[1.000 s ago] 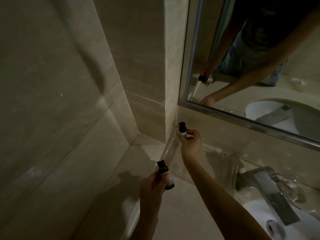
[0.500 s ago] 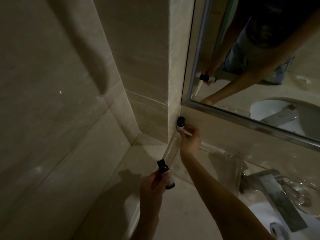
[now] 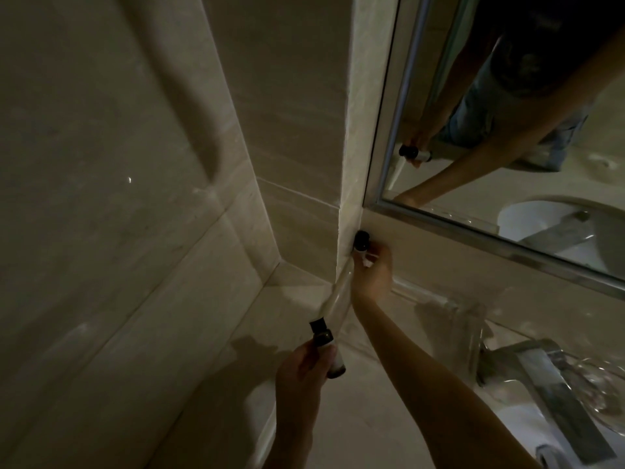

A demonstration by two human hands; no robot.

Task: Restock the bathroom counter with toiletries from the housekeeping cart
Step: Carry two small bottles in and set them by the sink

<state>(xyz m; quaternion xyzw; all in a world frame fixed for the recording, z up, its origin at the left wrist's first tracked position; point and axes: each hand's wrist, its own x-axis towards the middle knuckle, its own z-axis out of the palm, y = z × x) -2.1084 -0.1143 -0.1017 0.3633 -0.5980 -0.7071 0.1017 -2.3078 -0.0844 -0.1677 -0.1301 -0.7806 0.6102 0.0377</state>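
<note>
On my far left, the beige tiled wall (image 3: pixel 101 164) drops to the stone desk (image 3: pixel 209 367), where the shadow of my arm falls. Next comes my left hand (image 3: pixel 301 370), its fingers curled round the lower body of the first toiletry bottle (image 3: pixel 326 346). That bottle is tilted, with its dark cap pointing up and away from me, and I hold it above the desk close to the near end of the clear glass shelf (image 3: pixel 338 292). Just to the right and higher, my right hand (image 3: pixel 372 274) pinches the second toiletry bottle (image 3: pixel 361 241). Its black cap is pressed into the wall corner directly under the lower left corner of the mirror (image 3: pixel 507 137). I cannot tell whether its base touches the shelf. Further right stand the metal faucet (image 3: pixel 541 384) over the white sink (image 3: pixel 500 431) and a drinking glass (image 3: pixel 605 384).
</note>
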